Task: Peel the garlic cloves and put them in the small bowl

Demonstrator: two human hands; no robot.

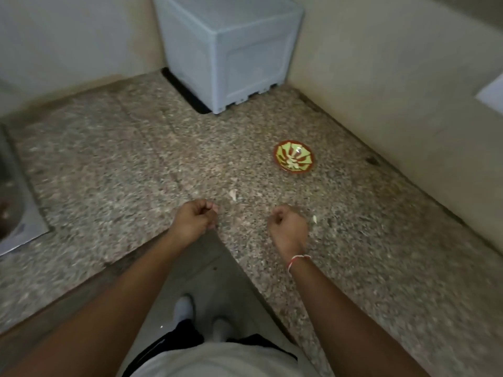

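A small bowl [294,156] with a green and red pattern sits on the speckled stone counter [136,164], right of centre, with pale garlic cloves lying in it. My left hand [194,220] hovers at the counter's inner corner with its fingers curled closed; nothing shows in it. My right hand [287,227], with a red and white thread at the wrist, is also a loose fist. A pale garlic piece [315,219] lies just right of that hand. Another pale scrap [233,194] lies on the counter between the hands and the bowl.
A light blue boxy appliance [228,50] stands in the back corner against the walls. A steel sink [11,191] is at the far left edge. The counter is L-shaped; my feet show on the floor below.
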